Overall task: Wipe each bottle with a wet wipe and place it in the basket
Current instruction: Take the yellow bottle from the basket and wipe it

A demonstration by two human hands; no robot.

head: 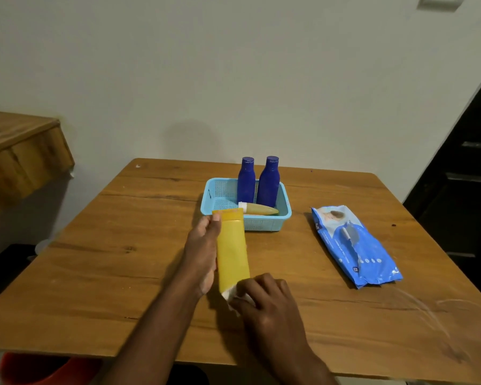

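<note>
Near the table's (122, 273) front edge, the right hand (267, 304) pinches a white wipe (229, 294) against the yellow tube (232, 251), gripped by the left hand (203, 245); beyond, mid-table, the blue basket (285, 215) holds two blue bottles (268, 184)

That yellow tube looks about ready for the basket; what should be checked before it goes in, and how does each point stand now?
1. Left hand grips the yellow tube firmly: ok.
2. Right hand holds the wet wipe against the tube's near end: ok.
3. Whole tube wiped: cannot tell.
4. Free room in the basket, left of the two blue bottles: ok.
5. Small bottle lying near the front wall may block the drop: cannot tell.
</note>
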